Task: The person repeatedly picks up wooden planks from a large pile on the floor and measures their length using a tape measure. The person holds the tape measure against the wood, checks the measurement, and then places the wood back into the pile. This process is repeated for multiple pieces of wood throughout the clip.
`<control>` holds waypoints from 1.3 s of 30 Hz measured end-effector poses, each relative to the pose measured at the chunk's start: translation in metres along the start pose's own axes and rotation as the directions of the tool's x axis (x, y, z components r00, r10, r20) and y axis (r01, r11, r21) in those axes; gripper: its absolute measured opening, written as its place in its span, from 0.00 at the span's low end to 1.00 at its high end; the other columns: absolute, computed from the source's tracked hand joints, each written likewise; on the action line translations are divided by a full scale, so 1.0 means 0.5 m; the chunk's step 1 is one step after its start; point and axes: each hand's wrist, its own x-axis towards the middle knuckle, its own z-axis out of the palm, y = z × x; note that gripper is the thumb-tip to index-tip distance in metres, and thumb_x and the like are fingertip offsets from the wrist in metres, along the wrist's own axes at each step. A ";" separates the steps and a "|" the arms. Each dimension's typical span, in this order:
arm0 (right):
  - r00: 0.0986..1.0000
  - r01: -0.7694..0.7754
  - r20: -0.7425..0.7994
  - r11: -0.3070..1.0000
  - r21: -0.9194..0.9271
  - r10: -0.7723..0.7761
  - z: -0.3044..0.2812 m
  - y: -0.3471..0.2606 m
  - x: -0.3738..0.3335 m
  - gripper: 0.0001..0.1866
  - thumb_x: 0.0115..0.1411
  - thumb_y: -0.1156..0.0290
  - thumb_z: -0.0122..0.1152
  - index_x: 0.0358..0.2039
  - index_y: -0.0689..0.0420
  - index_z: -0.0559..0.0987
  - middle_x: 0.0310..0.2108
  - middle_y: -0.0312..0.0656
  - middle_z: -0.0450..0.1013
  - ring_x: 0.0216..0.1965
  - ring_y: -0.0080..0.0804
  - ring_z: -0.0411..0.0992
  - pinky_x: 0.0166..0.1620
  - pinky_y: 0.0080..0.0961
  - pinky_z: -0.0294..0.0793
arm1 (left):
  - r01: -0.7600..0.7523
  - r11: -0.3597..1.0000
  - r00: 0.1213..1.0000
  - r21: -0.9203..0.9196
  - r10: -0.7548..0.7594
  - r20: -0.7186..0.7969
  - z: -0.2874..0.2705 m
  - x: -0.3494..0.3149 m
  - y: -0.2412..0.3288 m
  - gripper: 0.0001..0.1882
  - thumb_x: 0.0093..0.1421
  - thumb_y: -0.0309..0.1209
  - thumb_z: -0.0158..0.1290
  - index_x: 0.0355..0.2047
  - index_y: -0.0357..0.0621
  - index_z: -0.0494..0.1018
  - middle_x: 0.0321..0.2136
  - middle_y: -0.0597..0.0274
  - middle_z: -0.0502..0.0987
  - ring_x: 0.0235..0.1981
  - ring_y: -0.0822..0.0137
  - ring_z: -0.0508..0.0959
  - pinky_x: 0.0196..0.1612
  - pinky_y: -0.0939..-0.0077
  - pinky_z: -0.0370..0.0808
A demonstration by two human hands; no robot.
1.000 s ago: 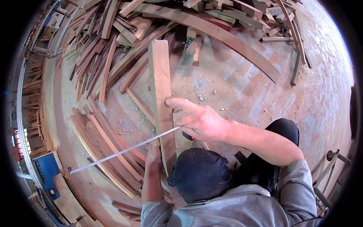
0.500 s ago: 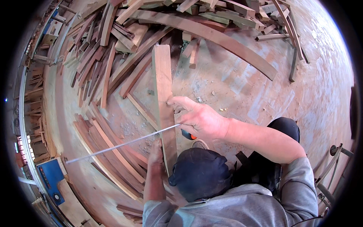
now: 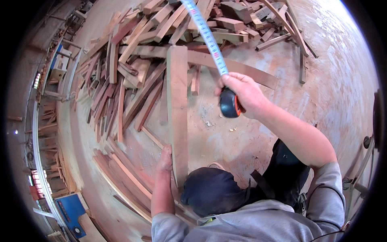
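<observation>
A long squared wooden beam (image 3: pixel 177 105) stands out in front of me, its near end beside a dark cap (image 3: pixel 213 191). My left hand (image 3: pixel 164 160) is closed against the beam's left side near the lower end, some fingers hidden by the wood. My right hand (image 3: pixel 246 92) grips a black and orange tape measure (image 3: pixel 229 105), held to the right of the beam and apart from it. From its case the pale metal blade (image 3: pixel 207 39) runs out and up past the top of the view. The blade's far end is out of sight.
A big heap of cut timber (image 3: pixel 161 30) lies ahead, with a long curved plank (image 3: pixel 242 69) across its front. Several long strips (image 3: pixel 125 173) lie on the floor at left. A blue panel (image 3: pixel 71 215) stands at lower left, and a wheeled metal frame (image 3: pixel 365 161) at far right.
My right hand has moved up and right, away from the beam, carrying the tape measure. The blade has swung from pointing left to pointing ahead. My left hand stays at the beam.
</observation>
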 end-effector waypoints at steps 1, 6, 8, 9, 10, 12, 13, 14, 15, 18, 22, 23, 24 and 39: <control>0.999 -0.014 -0.036 0.998 0.062 0.016 -0.018 -0.017 -0.002 0.11 0.67 0.66 0.49 0.32 0.60 0.74 0.30 0.40 0.75 0.33 0.23 0.72 0.41 0.24 0.73 | 0.016 1.000 1.000 0.007 -0.016 -0.004 0.018 -0.001 0.025 0.35 0.60 0.62 0.50 0.46 0.38 0.71 0.22 0.54 0.75 0.20 0.63 0.76 0.21 0.71 0.75; 0.997 0.016 -0.080 0.963 0.269 0.006 -0.092 -0.038 -0.017 0.11 0.69 0.64 0.49 0.33 0.57 0.72 0.27 0.38 0.73 0.26 0.21 0.70 0.31 0.20 0.73 | 0.042 0.999 0.999 0.024 -0.041 -0.034 0.071 0.001 0.091 0.37 0.58 0.64 0.52 0.47 0.41 0.69 0.20 0.55 0.73 0.17 0.62 0.75 0.20 0.71 0.74; 0.997 0.009 -0.081 0.961 0.277 0.014 -0.107 -0.043 -0.022 0.11 0.70 0.64 0.48 0.33 0.57 0.72 0.27 0.37 0.73 0.25 0.20 0.70 0.30 0.20 0.73 | 0.025 1.000 1.000 -0.014 -0.025 0.016 0.081 -0.002 0.100 0.39 0.57 0.65 0.52 0.49 0.39 0.69 0.23 0.55 0.75 0.20 0.64 0.76 0.22 0.71 0.75; 0.997 0.004 -0.080 0.960 0.281 0.019 -0.112 -0.045 -0.023 0.12 0.70 0.63 0.48 0.33 0.57 0.72 0.27 0.37 0.73 0.25 0.20 0.70 0.30 0.20 0.73 | 0.017 0.999 0.999 -0.033 -0.016 0.039 0.086 -0.004 0.106 0.40 0.56 0.65 0.52 0.50 0.39 0.70 0.24 0.56 0.76 0.21 0.65 0.77 0.23 0.72 0.75; 0.997 0.010 -0.072 0.958 0.286 0.011 -0.116 -0.044 -0.023 0.12 0.70 0.63 0.48 0.33 0.56 0.72 0.26 0.37 0.73 0.25 0.20 0.70 0.29 0.19 0.73 | 0.017 0.999 0.999 -0.028 -0.016 0.048 0.093 -0.003 0.109 0.41 0.55 0.66 0.52 0.51 0.39 0.69 0.24 0.56 0.75 0.21 0.65 0.76 0.22 0.72 0.75; 0.998 0.023 -0.055 0.955 0.295 -0.006 -0.123 -0.038 -0.022 0.12 0.70 0.63 0.48 0.33 0.56 0.72 0.26 0.37 0.73 0.24 0.20 0.69 0.29 0.19 0.73 | 0.015 1.000 0.998 -0.017 -0.014 0.065 0.108 -0.003 0.119 0.43 0.54 0.67 0.52 0.51 0.39 0.68 0.23 0.56 0.74 0.20 0.65 0.74 0.22 0.72 0.74; 0.999 0.016 -0.044 0.952 0.306 -0.003 -0.123 -0.038 -0.022 0.12 0.69 0.63 0.48 0.33 0.56 0.73 0.26 0.37 0.73 0.24 0.20 0.69 0.29 0.19 0.72 | 0.015 1.000 0.998 -0.017 -0.014 0.061 0.115 -0.007 0.125 0.43 0.54 0.67 0.53 0.51 0.39 0.68 0.22 0.56 0.74 0.20 0.64 0.74 0.22 0.71 0.74; 0.999 0.010 -0.033 0.948 0.317 0.000 -0.123 -0.038 -0.023 0.12 0.69 0.63 0.48 0.33 0.56 0.73 0.26 0.37 0.73 0.24 0.20 0.69 0.29 0.19 0.72 | 0.014 1.000 0.998 -0.017 -0.013 0.056 0.121 -0.010 0.131 0.42 0.54 0.67 0.53 0.51 0.39 0.68 0.22 0.55 0.74 0.20 0.64 0.74 0.22 0.71 0.74; 1.000 0.004 -0.021 0.945 0.328 0.003 -0.122 -0.038 -0.023 0.12 0.69 0.62 0.48 0.33 0.56 0.73 0.26 0.37 0.73 0.24 0.20 0.69 0.29 0.19 0.72 | 0.014 1.000 0.999 -0.016 -0.013 0.052 0.126 -0.013 0.136 0.42 0.54 0.66 0.53 0.51 0.38 0.69 0.22 0.55 0.73 0.20 0.64 0.74 0.22 0.71 0.73; 1.000 0.012 -0.031 0.956 0.292 -0.003 -0.119 -0.034 -0.023 0.12 0.69 0.62 0.49 0.33 0.56 0.73 0.25 0.37 0.73 0.24 0.20 0.69 0.28 0.19 0.72 | 0.015 1.000 1.000 -0.012 -0.015 0.002 0.132 -0.016 0.138 0.41 0.55 0.66 0.53 0.51 0.38 0.68 0.22 0.55 0.73 0.19 0.63 0.74 0.21 0.70 0.73; 0.998 -0.034 -0.035 0.956 0.291 0.046 -0.113 -0.031 -0.024 0.12 0.69 0.62 0.49 0.32 0.56 0.73 0.25 0.37 0.73 0.23 0.20 0.69 0.27 0.19 0.72 | 0.009 1.000 1.000 0.013 -0.010 0.026 0.139 -0.023 0.152 0.40 0.56 0.65 0.53 0.51 0.39 0.68 0.21 0.54 0.73 0.18 0.62 0.74 0.21 0.70 0.73; 0.998 -0.039 -0.032 0.957 0.287 0.050 -0.114 -0.029 -0.023 0.12 0.69 0.62 0.49 0.32 0.55 0.73 0.25 0.37 0.73 0.22 0.20 0.69 0.27 0.19 0.72 | 0.020 1.000 1.000 0.009 -0.021 0.018 0.143 -0.024 0.155 0.40 0.56 0.64 0.53 0.51 0.39 0.68 0.21 0.54 0.73 0.18 0.62 0.74 0.21 0.70 0.73; 0.998 -0.044 -0.030 0.958 0.283 0.054 -0.115 -0.027 -0.022 0.12 0.69 0.62 0.49 0.32 0.55 0.73 0.25 0.37 0.73 0.22 0.20 0.69 0.27 0.19 0.72 | 0.031 0.999 0.999 0.005 -0.032 0.009 0.145 -0.025 0.157 0.40 0.56 0.64 0.53 0.51 0.39 0.68 0.21 0.54 0.73 0.18 0.62 0.74 0.21 0.70 0.73; 0.992 -0.119 0.005 0.954 0.275 0.122 -0.098 -0.007 -0.016 0.08 0.67 0.67 0.51 0.33 0.57 0.74 0.26 0.37 0.74 0.25 0.21 0.71 0.30 0.21 0.74 | -0.033 0.989 0.994 0.146 0.048 -0.101 0.050 0.009 0.141 0.39 0.57 0.64 0.53 0.52 0.40 0.68 0.28 0.56 0.77 0.24 0.65 0.78 0.26 0.72 0.76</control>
